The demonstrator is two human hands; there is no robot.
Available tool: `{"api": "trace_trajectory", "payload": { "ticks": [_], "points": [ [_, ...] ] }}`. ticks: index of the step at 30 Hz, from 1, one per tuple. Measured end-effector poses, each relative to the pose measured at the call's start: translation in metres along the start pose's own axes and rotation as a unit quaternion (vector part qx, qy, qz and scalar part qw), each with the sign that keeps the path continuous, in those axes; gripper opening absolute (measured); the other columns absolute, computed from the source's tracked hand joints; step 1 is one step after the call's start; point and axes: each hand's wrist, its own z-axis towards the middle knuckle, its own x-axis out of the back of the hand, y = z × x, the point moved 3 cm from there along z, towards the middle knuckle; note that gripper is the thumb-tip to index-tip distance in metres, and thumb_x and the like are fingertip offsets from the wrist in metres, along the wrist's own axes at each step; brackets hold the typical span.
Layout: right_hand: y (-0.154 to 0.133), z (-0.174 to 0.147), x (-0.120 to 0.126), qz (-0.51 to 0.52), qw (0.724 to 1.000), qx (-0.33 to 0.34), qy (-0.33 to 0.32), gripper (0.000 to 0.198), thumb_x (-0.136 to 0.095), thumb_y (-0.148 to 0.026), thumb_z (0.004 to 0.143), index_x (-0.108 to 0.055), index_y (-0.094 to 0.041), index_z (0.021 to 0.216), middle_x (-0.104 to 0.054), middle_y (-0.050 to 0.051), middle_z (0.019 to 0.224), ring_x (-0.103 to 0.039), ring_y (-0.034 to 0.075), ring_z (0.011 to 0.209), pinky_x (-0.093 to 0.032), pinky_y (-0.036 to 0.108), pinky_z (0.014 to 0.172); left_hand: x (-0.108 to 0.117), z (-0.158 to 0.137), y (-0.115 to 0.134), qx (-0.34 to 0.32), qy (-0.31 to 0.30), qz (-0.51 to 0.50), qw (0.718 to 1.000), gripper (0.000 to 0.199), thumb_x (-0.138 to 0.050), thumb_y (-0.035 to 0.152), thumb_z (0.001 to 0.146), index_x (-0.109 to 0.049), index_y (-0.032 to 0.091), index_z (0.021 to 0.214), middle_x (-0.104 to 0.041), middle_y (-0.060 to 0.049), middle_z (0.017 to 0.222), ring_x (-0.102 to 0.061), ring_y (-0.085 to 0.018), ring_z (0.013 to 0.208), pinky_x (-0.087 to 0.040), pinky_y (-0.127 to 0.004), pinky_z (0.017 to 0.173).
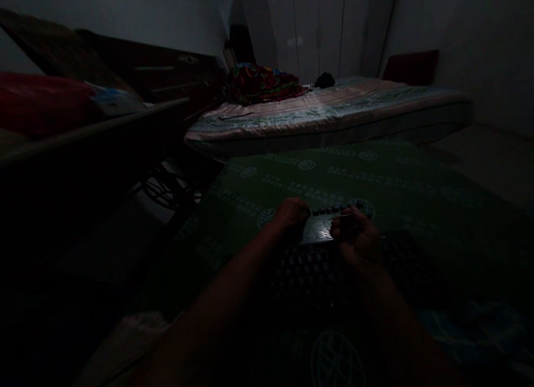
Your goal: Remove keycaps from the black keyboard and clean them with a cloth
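A black keyboard [315, 273] lies on the green printed tabletop in front of me. Beyond its keys is a flat, shiny strip [319, 229], and past that runs a row of small black pieces that look like keycaps [327, 211]. My left hand [293, 213] is closed at the left end of this row; what its fingers hold, if anything, is hidden. My right hand [356, 234] is closed over the strip's right side, pinching a thin, light sliver [342, 216] too dim to name. Darkness hides most finger detail.
The green tabletop [287, 175] carries white globe prints. Blue patterned cloth [475, 326] lies at the lower right. Behind the table is a mattress [346, 106] with a bunched red blanket [262, 84]. A dark wooden ledge [125, 114] with a red bag [41, 100] stands at left.
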Motion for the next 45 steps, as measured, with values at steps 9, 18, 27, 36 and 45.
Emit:
{"api": "trace_trajectory", "payload": {
  "ticks": [9,18,27,36,45],
  "points": [
    [0.0,-0.001,0.0,-0.004,1.0,-0.002,-0.011,0.015,-0.068,-0.027,0.063,-0.06,-0.016,0.059,-0.061,-0.002,0.05,-0.059,0.01,0.046,-0.041,0.018,0.039,-0.005,0.007,-0.002,0.003,-0.01,-0.008,1.0,0.028,-0.05,0.021,0.075,-0.073,0.021,0.092,-0.07,-0.003,0.086,-0.061,-0.017,0.08,-0.042,-0.023,0.064],
    [0.0,-0.002,-0.001,-0.005,1.0,-0.011,-0.005,0.014,-0.068,-0.026,0.063,-0.06,-0.015,0.059,-0.06,-0.002,0.05,-0.058,0.01,0.047,-0.042,0.017,0.04,-0.008,0.01,-0.004,-0.002,-0.008,-0.012,1.0,0.028,-0.052,0.022,0.074,-0.073,0.021,0.092,-0.07,-0.004,0.086,-0.062,-0.018,0.079,-0.043,-0.023,0.065],
    [0.001,-0.001,0.001,-0.01,1.0,-0.02,-0.01,0.015,-0.068,-0.028,0.062,-0.061,-0.015,0.059,-0.06,-0.002,0.05,-0.059,0.01,0.047,-0.042,0.017,0.04,-0.01,0.012,-0.002,0.007,-0.008,0.003,1.0,0.028,-0.051,0.022,0.074,-0.073,0.02,0.092,-0.07,-0.005,0.087,-0.062,-0.018,0.08,-0.043,-0.023,0.065],
    [0.001,-0.002,0.0,-0.009,1.0,-0.02,-0.011,0.015,-0.067,-0.028,0.063,-0.061,-0.015,0.059,-0.06,-0.002,0.05,-0.058,0.01,0.047,-0.042,0.017,0.039,-0.01,0.011,0.0,0.004,-0.001,0.012,1.0,0.028,-0.051,0.023,0.074,-0.073,0.02,0.092,-0.069,-0.006,0.088,-0.062,-0.019,0.081,-0.043,-0.024,0.065],
    [0.0,-0.003,-0.001,-0.017,1.0,-0.015,-0.019,0.016,-0.069,-0.029,0.062,-0.061,-0.015,0.058,-0.06,-0.002,0.049,-0.058,0.01,0.046,-0.041,0.017,0.039,-0.012,0.011,-0.005,-0.007,0.013,0.005,1.0,0.029,-0.052,0.026,0.073,-0.071,0.02,0.094,-0.067,-0.005,0.089,-0.06,-0.018,0.084,-0.043,-0.024,0.067]
  ]
}}
